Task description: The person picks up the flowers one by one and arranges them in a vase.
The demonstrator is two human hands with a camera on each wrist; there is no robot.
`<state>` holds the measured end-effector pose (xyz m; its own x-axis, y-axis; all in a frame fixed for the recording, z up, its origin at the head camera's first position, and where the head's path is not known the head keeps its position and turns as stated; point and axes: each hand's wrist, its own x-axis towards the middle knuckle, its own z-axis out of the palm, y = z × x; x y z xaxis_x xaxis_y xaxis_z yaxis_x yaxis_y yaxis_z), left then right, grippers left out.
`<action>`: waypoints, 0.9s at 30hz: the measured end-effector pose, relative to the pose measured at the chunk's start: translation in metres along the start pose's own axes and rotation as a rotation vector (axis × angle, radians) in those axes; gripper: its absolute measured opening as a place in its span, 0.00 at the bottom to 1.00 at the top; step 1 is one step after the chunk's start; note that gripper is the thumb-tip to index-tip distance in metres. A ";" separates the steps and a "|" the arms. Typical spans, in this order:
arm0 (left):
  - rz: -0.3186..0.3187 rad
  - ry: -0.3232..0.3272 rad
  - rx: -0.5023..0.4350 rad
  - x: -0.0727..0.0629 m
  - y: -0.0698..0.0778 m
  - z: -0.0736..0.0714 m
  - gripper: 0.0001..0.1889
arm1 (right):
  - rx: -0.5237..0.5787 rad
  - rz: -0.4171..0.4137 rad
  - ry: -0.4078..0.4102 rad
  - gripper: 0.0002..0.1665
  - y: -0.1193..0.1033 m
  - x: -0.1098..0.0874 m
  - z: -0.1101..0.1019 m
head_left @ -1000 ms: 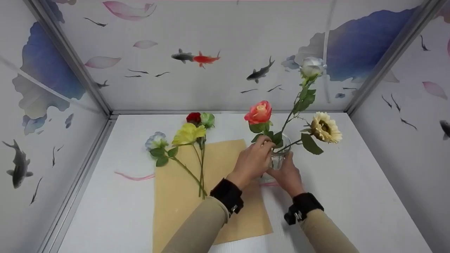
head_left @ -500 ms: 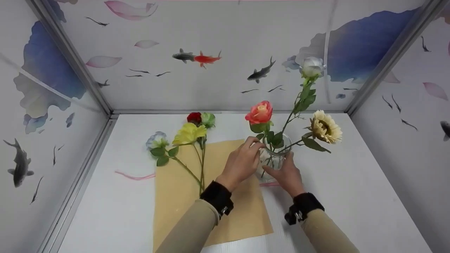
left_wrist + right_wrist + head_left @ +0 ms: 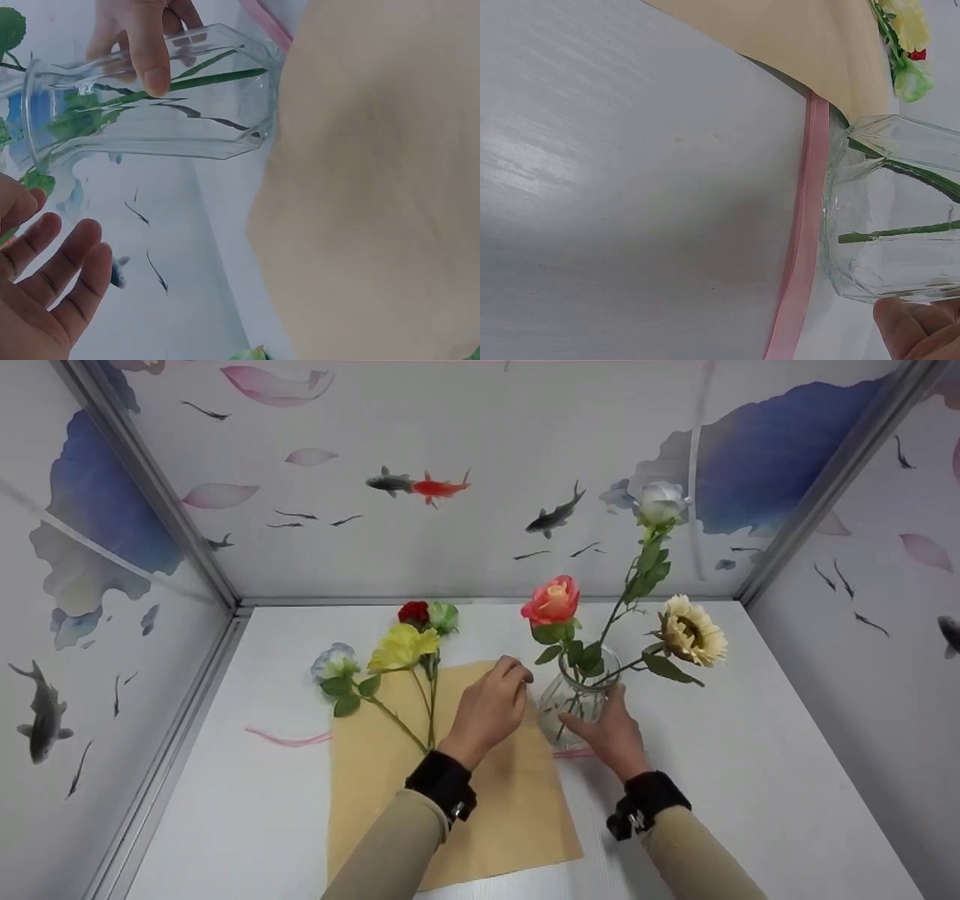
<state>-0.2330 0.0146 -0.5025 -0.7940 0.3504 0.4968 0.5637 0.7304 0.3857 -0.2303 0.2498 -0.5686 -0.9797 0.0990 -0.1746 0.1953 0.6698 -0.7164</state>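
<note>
A clear faceted glass vase (image 3: 553, 706) stands on the white table, also large in the right wrist view. My right hand (image 3: 616, 735) grips its right side, thumb across the front. Leaning out of its mouth are a coral rose (image 3: 553, 601), a tall white rose (image 3: 660, 504) and a cream sunflower (image 3: 691, 631). Their green stems (image 3: 217, 77) show through the glass in the left wrist view. Left of the vase, my left hand (image 3: 489, 706) hovers over the brown paper, holding nothing. Its fingers are loosely bent and spread apart in the left wrist view (image 3: 56, 289).
Brown kraft paper (image 3: 465, 825) lies left of centre. On it rest a yellow flower (image 3: 403, 646), a pale blue flower (image 3: 334, 661), a red flower (image 3: 413, 613) and a green one (image 3: 444, 617). A pink ribbon (image 3: 804, 225) runs under the paper and by the vase. Printed panels enclose the table.
My left hand has let go near the vase's rim and moved left, away from the flowers. The sunflower has shifted slightly; my right hand has stayed at the vase.
</note>
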 end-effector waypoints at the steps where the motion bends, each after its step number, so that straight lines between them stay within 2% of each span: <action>1: -0.008 0.000 0.001 -0.001 -0.002 0.000 0.09 | -0.001 0.002 -0.002 0.86 0.000 0.000 0.000; 7: -0.064 0.010 0.023 -0.007 -0.017 0.001 0.09 | -0.013 0.021 -0.013 0.86 -0.002 0.000 -0.001; 14: -0.179 0.064 0.069 -0.019 -0.039 0.002 0.08 | -0.025 0.011 -0.011 0.87 -0.002 0.000 -0.001; 27: -0.361 -0.031 0.105 -0.035 -0.070 0.000 0.09 | -0.022 -0.017 0.008 0.85 -0.001 -0.001 -0.001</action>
<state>-0.2446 -0.0484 -0.5465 -0.9448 0.0756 0.3187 0.2208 0.8658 0.4490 -0.2297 0.2498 -0.5665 -0.9832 0.0933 -0.1566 0.1774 0.6878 -0.7039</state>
